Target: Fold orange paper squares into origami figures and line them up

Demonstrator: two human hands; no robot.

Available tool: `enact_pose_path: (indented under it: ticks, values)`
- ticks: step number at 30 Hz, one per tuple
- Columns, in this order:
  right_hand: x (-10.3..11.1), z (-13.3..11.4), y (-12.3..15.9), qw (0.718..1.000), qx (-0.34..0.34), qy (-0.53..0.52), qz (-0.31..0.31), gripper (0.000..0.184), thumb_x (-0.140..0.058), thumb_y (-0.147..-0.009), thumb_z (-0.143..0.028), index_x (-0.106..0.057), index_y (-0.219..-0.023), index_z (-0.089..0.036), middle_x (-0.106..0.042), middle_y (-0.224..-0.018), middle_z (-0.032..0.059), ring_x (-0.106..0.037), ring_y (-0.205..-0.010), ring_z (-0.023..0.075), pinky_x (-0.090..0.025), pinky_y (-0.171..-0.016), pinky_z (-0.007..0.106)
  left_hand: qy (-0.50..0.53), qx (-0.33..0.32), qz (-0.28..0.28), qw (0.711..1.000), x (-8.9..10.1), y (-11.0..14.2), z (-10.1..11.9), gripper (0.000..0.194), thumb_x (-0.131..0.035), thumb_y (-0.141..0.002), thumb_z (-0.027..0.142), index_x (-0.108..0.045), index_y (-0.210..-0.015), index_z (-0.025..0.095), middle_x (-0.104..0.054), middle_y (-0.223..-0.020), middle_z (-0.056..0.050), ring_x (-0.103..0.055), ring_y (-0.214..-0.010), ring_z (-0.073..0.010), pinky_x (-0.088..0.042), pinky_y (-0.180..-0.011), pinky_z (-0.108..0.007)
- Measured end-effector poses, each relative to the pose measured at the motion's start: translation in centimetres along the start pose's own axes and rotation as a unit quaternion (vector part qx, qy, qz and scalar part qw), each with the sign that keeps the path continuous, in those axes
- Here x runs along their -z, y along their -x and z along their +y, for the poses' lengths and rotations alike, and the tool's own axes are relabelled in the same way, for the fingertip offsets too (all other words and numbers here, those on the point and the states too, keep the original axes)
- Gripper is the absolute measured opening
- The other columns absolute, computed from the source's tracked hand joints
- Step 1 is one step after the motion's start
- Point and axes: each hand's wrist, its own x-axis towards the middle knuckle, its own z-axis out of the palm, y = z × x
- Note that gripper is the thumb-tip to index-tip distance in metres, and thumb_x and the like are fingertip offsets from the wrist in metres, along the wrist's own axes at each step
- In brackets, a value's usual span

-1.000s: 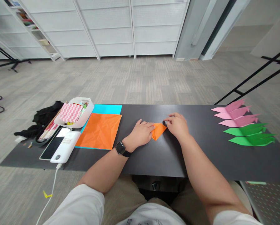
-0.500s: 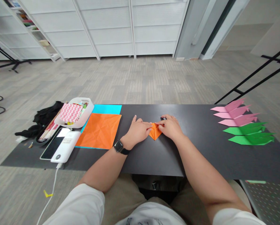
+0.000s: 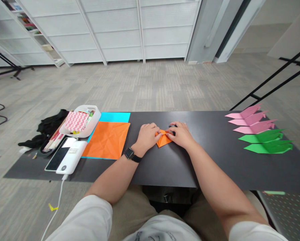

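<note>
A small folded orange paper (image 3: 162, 139) lies on the black table (image 3: 215, 160) in front of me. My left hand (image 3: 147, 135), with a dark watch on its wrist, has curled fingers pinching the paper's left upper edge. My right hand (image 3: 179, 134) presses and pinches the paper's right upper edge. The fingertips of both hands meet over the top of the fold and hide part of it.
A flat orange sheet (image 3: 107, 140) lies on a cyan sheet (image 3: 116, 116) at the left. Beside them are a white tray (image 3: 80, 121), a phone (image 3: 58, 158), a white power bank (image 3: 71, 156) and black cloth (image 3: 48, 125). Folded pink papers (image 3: 250, 119) and green papers (image 3: 266, 142) lie at the right.
Both hands have drawn together over the small orange paper. It looks narrower now than a second ago, and my left hand's fingers have curled in.
</note>
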Motion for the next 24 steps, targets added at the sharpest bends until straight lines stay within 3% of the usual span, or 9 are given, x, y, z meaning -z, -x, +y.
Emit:
enact_pose_path:
  ticks: [4, 9, 16, 20, 24]
  values:
    - [-0.6, 0.4, -0.3, 0.999, -0.007, -0.018, 0.027, 0.018, -0.068, -0.101, -0.037, -0.085, -0.105, -0.036, -0.066, -0.138, 0.0060, -0.058, -0.134, 0.0326, -0.025, -0.128, 0.070, 0.021, 0.003, 0.004, 1.000, -0.4, -0.1, -0.3, 0.017, -0.071, -0.101, 0.035, -0.079, -0.093, 0.023, -0.072, -0.108, -0.005, -0.068, -0.100, -0.0223, -0.051, -0.097, -0.041]
    - [-1.1, 0.8, -0.5, 0.998, -0.012, -0.032, 0.043, 0.020, -0.065, -0.102, -0.033, -0.084, -0.104, -0.033, -0.066, -0.135, 0.0066, -0.059, -0.131, 0.0309, -0.029, -0.127, 0.066, 0.017, -0.005, -0.010, 1.000, -0.9, -0.1, -0.9, 0.016, -0.072, -0.099, 0.032, -0.080, -0.111, 0.026, -0.072, -0.116, -0.005, -0.067, -0.106, -0.0237, -0.052, -0.100, -0.042]
    - [-1.2, 0.8, -1.0, 0.997, -0.036, -0.017, 0.072, 0.016, -0.072, -0.094, -0.030, -0.078, -0.108, -0.030, -0.066, -0.130, 0.0079, -0.059, -0.130, 0.0315, -0.029, -0.126, 0.065, 0.014, -0.016, -0.039, 0.999, -1.8, 0.0, -1.4, 0.030, -0.071, -0.099, 0.036, -0.079, -0.128, 0.028, -0.069, -0.135, -0.005, -0.062, -0.121, -0.0264, -0.049, -0.112, -0.044]
    - [-1.1, 0.8, -1.4, 0.998, -0.017, -0.014, 0.066, 0.017, -0.067, -0.096, -0.027, -0.079, -0.108, -0.030, -0.066, -0.129, 0.0080, -0.059, -0.127, 0.0293, -0.036, -0.122, 0.057, 0.018, -0.011, -0.047, 0.999, -2.1, 0.1, -1.5, 0.035, -0.070, -0.100, 0.037, -0.077, -0.134, 0.030, -0.067, -0.144, -0.005, -0.059, -0.130, -0.0287, -0.046, -0.118, -0.047]
    - [-1.0, 0.4, -1.3, 0.998, 0.002, -0.028, 0.048, 0.026, -0.058, -0.101, -0.028, -0.082, -0.108, -0.031, -0.066, -0.135, 0.0075, -0.058, -0.132, 0.0283, -0.030, -0.126, 0.060, 0.013, -0.006, -0.042, 0.999, -2.1, 0.1, -1.4, 0.035, -0.065, -0.104, 0.039, -0.077, -0.135, 0.031, -0.066, -0.145, -0.006, -0.057, -0.133, -0.0292, -0.044, -0.120, -0.048]
